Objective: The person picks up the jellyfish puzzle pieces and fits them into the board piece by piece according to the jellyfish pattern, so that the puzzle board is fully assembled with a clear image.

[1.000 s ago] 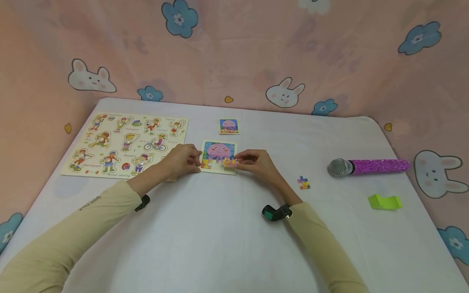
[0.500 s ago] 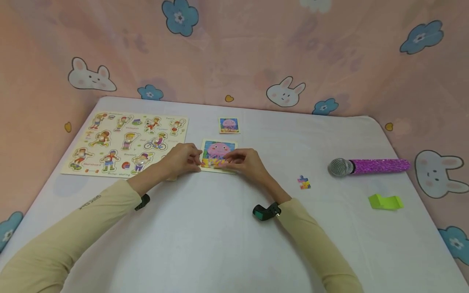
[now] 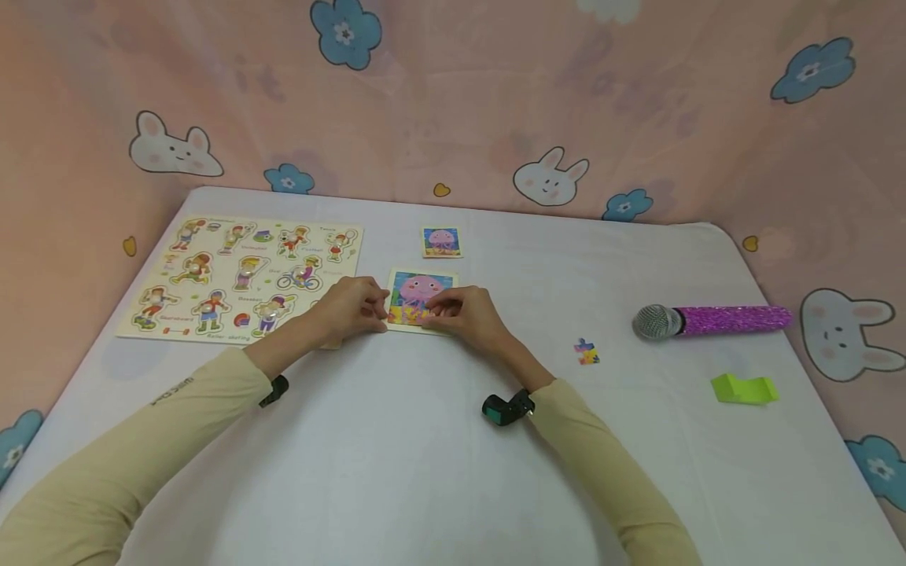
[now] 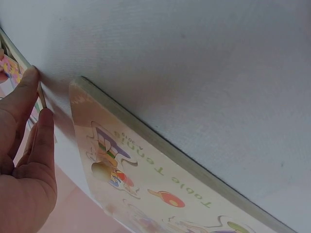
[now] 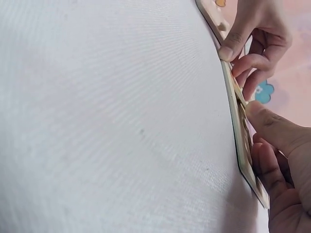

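Note:
A small jigsaw puzzle board (image 3: 411,284) with a pink jellyfish picture lies on the white table between the hands. My left hand (image 3: 351,305) holds its left edge, thumb and fingers at the rim; in the left wrist view these fingertips (image 4: 32,74) sit right on the edge. Over the lower right of the board, my right hand (image 3: 469,316) pinches a jigsaw piece (image 5: 240,94), mostly hidden behind the fingers and tilted against the board's recess in the right wrist view. A loose jigsaw piece (image 3: 587,352) in purple and yellow lies to the right.
A wooden sports peg puzzle (image 3: 233,303) lies at the left, its corner beside my left hand. Behind the board is a small jellyfish picture card (image 3: 442,243). A purple glitter microphone (image 3: 732,321) and a bright green block (image 3: 745,390) lie at the right.
My right hand has moved left with the jigsaw piece, from the board's right edge to over its lower part. The left hand has stayed at the left edge.

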### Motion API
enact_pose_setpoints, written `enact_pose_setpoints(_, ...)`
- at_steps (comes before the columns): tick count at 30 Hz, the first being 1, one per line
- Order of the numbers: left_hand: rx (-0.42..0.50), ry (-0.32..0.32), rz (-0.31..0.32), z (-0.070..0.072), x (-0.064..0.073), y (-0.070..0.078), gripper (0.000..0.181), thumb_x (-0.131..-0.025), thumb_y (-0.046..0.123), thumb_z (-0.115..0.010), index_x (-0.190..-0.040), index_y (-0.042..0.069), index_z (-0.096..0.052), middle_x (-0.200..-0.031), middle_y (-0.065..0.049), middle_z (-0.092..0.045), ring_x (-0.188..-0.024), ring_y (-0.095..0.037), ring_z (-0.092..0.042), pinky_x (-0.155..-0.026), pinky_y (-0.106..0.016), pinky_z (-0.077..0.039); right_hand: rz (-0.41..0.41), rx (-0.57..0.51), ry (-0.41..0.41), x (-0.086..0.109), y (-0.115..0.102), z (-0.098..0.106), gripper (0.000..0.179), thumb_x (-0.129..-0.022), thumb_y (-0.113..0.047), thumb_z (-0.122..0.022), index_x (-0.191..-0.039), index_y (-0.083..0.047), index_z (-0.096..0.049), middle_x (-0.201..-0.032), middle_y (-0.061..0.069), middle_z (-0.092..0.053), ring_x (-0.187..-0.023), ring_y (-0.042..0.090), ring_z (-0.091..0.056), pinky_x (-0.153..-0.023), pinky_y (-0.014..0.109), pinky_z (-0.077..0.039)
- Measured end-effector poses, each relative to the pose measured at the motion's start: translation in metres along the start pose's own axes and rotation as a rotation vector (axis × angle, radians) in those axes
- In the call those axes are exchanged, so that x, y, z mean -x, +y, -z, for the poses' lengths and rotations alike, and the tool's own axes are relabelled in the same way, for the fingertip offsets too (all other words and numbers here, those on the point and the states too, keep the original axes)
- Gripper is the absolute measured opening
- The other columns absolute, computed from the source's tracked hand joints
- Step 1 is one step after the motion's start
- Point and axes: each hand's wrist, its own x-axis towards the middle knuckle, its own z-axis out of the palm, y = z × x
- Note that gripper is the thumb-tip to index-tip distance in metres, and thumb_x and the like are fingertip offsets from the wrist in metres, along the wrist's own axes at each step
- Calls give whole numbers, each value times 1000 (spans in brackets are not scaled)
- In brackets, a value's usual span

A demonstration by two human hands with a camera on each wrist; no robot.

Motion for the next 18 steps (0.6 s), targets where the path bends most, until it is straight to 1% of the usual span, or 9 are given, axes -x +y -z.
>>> enact_pose_setpoints(6,-1,0,9,0,1,1,10,-79,1,-77,-75,4,-67,-116,-16,-63,-113,-31,-58,-75,-31,-45,-15,57,-23,-1,-2,1,23,-80,-13,-78,-98,1,-72,-80,6,-66,-69,12,-53,-60,19,-42)
enact_pose_setpoints(11,2,0,5,0,1,1,11,-78,1,-77,-74,4,-67,-116,-16,-63,-112,-31,-59,-75,-32,-45,-23,92,-41,-2,-5,2,24,-79,-15,-80,-97,0,-72,-78,5,-65,-67,11,-52,-60,20,-41)
enact_pose_setpoints(18,-23,7,-40,1,0,-1,12,-77,1,-78,-74,4,-67,-111,-15,-65,-115,-31,-58,-83,-38,-48,-56,115,-68,-4,-9,4,28,-75,-16,-82,-97,-1,-71,-80,4,-65,-69,12,-54,-61,19,-43)
